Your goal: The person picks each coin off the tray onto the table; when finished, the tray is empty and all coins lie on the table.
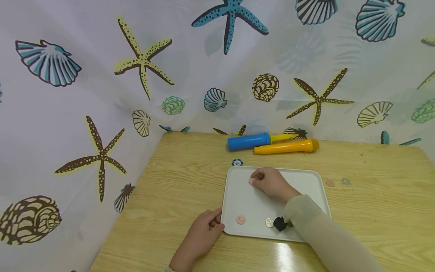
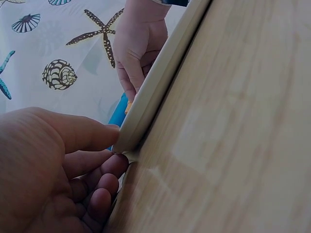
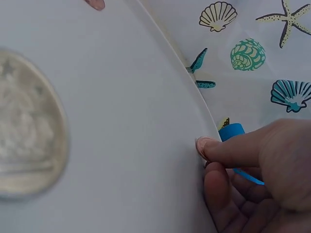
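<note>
A white rectangular tray (image 1: 234, 192) lies on the wooden table. My left hand (image 1: 204, 232) grips its near left corner, with the thumb on the rim and the fingertips at its lower edge in the left wrist view. Over the tray's far left part, my right hand (image 1: 270, 183) pinches a copper coin (image 3: 201, 147) between thumb and index finger, close to the tray's surface. On the tray near its front edge lie another copper coin (image 1: 240, 219) and a silver coin (image 1: 269, 223). The right sleeve covers the tray's near right part.
Just behind the tray lies a dark blue and white poker chip (image 1: 237, 162). Farther back are a blue tube with a yellow end (image 1: 249, 141) and an orange microphone-shaped toy (image 1: 287, 147). Right of the tray lie a copper coin (image 1: 330, 183) and a silvery disc (image 1: 345, 181). A seashell-patterned cloth (image 1: 197, 68) hangs behind.
</note>
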The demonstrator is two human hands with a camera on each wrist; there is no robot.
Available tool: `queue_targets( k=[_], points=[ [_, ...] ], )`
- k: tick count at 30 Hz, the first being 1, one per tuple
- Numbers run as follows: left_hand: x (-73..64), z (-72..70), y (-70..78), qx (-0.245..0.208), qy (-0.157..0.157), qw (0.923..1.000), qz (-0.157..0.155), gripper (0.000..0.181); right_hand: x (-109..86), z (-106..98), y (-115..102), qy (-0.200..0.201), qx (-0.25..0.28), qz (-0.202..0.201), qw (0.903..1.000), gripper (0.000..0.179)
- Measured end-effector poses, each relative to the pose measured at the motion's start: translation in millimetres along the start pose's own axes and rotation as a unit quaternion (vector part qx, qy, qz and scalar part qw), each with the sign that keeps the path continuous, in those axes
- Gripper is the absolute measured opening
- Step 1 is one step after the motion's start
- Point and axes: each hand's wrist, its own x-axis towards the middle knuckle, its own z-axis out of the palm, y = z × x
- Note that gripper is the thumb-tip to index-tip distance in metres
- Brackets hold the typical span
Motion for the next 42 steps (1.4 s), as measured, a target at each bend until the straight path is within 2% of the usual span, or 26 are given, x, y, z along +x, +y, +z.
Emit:
queue_targets(
  k=[3, 10, 19, 29, 37, 42],
  points=[
    [0.0, 0.5, 0.0, 0.000, 0.000, 1.0000, -0.001, 0.050, -2.9, -1.8, 3.7, -0.003, 0.016, 0.010, 0.9998, 0.021],
    [-0.5, 1.1, -0.1, -0.001, 0.000, 1.0000, -0.005, 0.051, -10.8, -9.3, 10.5, -0.016, 0.111, 0.053, 0.9922, 0.025],
    [0.7, 2.1, -3.8, 0.012, -0.001, 0.9999, 0.002, 0.050, -20.6, -26.8, 26.6, 0.011, 0.151, 0.079, 0.9853, 0.034],
    [2.6, 3.1, -5.6, 0.017, -0.003, 0.9999, -0.002, 0.051, -36.0, -54.3, 45.3, 0.037, 0.156, 0.094, 0.9826, 0.046],
    [1.2, 2.0, -2.5, 0.010, -0.002, 0.9999, -0.007, 0.051, -45.7, -72.1, 55.2, 0.048, 0.167, 0.104, 0.9794, 0.049],
    [1.1, 2.2, -3.4, 0.010, 0.000, 0.9999, -0.006, 0.051, -52.9, -82.4, 62.0, 0.050, 0.154, 0.117, 0.9798, 0.052]
  ],
)
